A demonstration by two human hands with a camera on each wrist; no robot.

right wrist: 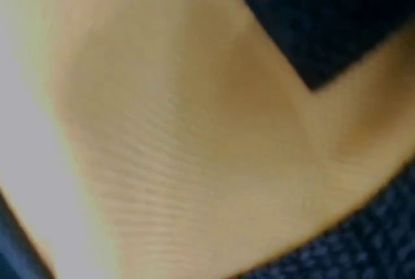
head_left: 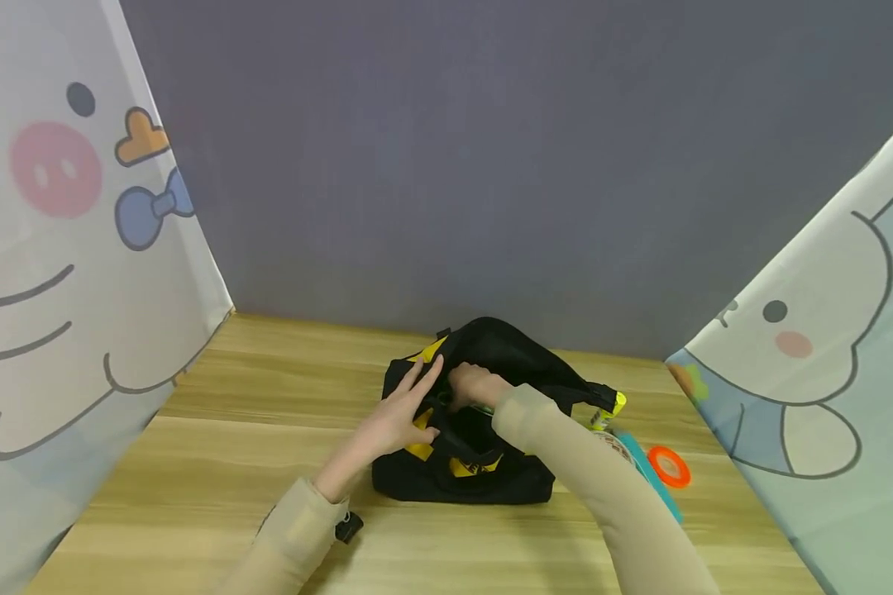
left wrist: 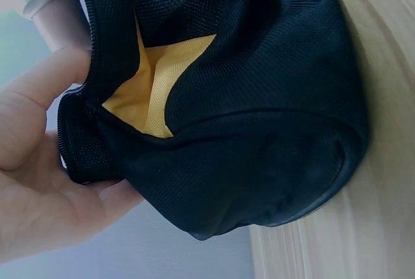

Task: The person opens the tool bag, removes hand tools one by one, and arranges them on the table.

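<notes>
A black and yellow tool bag (head_left: pixel 461 487) sits on the table with its zippered mouth spread wide. At the left end of that mouth, my left hand (head_left: pixel 398 420) holds the zippered edge, thumb on the near side and fingers on the far side. In the left wrist view, the left hand (left wrist: pixel 45 175) has the end of the bag (left wrist: pixel 259 143) between thumb and fingers. My right hand (head_left: pixel 476 385) reaches into the bag, its fingers hidden inside. Something greenish shows faintly under it. Blurred yellow and black bag fabric (right wrist: pixel 194 130) fills the right wrist view.
Right of the bag lie an orange ring (head_left: pixel 669 467), a teal flat object (head_left: pixel 651 475) and a round roll partly behind the right sleeve. A yellow-ended item (head_left: pixel 619 403) shows at the bag's right end. A small black object (head_left: pixel 348 527) is beside the left sleeve.
</notes>
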